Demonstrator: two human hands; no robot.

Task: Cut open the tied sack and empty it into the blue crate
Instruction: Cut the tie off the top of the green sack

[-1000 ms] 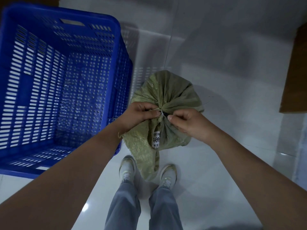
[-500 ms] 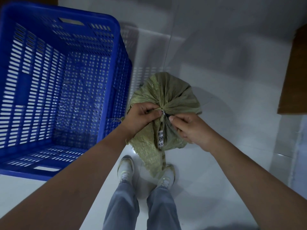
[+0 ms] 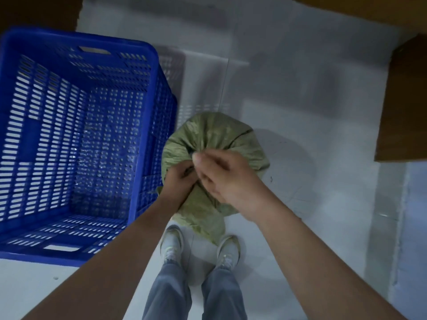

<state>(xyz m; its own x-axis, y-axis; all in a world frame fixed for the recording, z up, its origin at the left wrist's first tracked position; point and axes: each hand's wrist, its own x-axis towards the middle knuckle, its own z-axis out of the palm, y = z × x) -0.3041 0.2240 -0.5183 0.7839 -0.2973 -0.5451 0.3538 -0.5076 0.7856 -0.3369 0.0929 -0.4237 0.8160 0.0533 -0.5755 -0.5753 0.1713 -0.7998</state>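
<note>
The crumpled green woven sack [image 3: 215, 162] stands on the floor just beside the slotted blue plastic crate [image 3: 76, 139], its gathered neck gripped by the left hand [image 3: 179, 179] so the right hand [image 3: 227, 176], fingers curled at the knot, can work it.

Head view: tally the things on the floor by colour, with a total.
Blue: 1, the crate
Green: 1, the sack, held by the left hand and right hand
Brown: 1, the box
Pale: 2, the shoes
Total: 5
</note>
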